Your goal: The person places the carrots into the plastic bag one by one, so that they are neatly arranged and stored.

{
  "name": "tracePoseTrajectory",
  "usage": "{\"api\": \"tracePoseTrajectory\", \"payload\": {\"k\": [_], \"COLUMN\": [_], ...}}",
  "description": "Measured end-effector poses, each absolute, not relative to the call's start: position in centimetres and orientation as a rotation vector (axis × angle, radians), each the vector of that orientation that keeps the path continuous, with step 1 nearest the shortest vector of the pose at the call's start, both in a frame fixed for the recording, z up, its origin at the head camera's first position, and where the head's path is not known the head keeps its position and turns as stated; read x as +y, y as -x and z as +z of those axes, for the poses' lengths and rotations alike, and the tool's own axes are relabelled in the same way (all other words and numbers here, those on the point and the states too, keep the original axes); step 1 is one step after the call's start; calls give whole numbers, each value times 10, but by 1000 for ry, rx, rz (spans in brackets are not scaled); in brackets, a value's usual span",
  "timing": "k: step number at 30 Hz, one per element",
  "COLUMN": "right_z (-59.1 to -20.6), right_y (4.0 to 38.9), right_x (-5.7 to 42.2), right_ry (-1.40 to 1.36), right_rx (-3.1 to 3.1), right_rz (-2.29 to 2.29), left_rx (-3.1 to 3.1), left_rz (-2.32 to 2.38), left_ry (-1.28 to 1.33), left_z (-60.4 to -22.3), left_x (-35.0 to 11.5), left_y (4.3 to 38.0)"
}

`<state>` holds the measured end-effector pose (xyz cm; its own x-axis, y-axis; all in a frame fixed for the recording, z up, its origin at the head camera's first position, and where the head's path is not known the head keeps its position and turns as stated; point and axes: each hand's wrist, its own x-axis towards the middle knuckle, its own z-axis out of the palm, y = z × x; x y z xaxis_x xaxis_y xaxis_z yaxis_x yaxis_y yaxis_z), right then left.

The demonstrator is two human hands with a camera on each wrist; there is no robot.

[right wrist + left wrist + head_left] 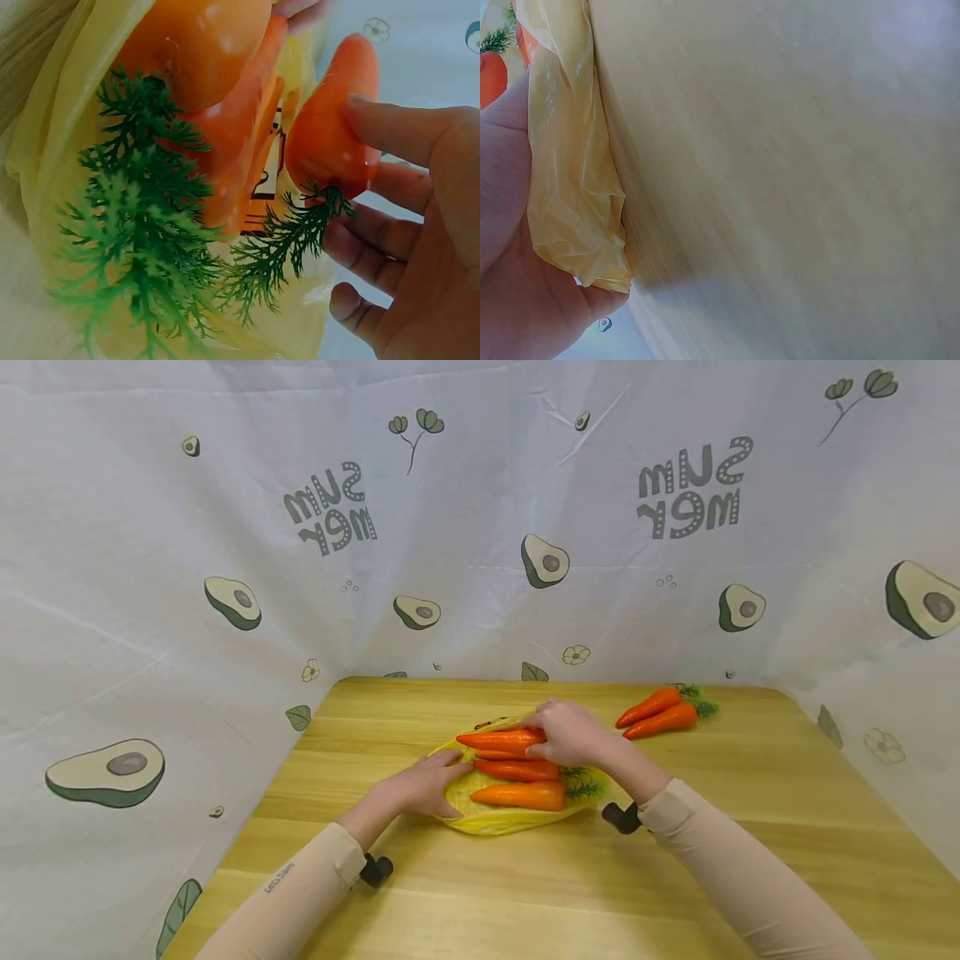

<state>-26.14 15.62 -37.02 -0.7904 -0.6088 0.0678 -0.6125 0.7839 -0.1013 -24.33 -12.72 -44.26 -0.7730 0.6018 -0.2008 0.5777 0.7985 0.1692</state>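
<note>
A yellow plastic bag (498,824) lies on the table with several orange toy carrots in its mouth. My right hand (573,735) holds the rearmost carrot (330,127) near its leafy end, thumb on one side and fingers on the other. Another carrot (517,795) with green leaves lies nearest the front, partly inside the bag. At the bag's left side my left hand (423,785) has its thumb and fingers spread against the plastic. In the left wrist view, folded yellow plastic (574,165) covers part of that hand.
Two more carrots (663,718) lie side by side at the table's back right. The wooden table (465,893) reaches back to a white curtain (480,510) printed with avocados, which also hangs at both sides.
</note>
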Motion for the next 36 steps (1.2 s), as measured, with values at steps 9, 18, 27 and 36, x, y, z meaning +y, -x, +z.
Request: {"api": "tracePoseTrajectory", "payload": {"k": [9,18,27,36], "right_z": [-376,-387,-397,-400], "right_y": [267,275,280,284], "right_x": [159,160,160,158], "right_ry": [-936,-824,-764,-719], "right_rx": [-2897,-2845,-2776,-2772], "right_rz": [55,-3,-20,-27], "left_rx": [2747,2732,2744,2753], "left_rz": [134,156,121,95], "left_ry": [-903,-883,-903,-901], "left_z": [-443,-440,-439,-439], "left_x": [-125,-125,-123,-121], "left_y": [244,242,241,242]}}
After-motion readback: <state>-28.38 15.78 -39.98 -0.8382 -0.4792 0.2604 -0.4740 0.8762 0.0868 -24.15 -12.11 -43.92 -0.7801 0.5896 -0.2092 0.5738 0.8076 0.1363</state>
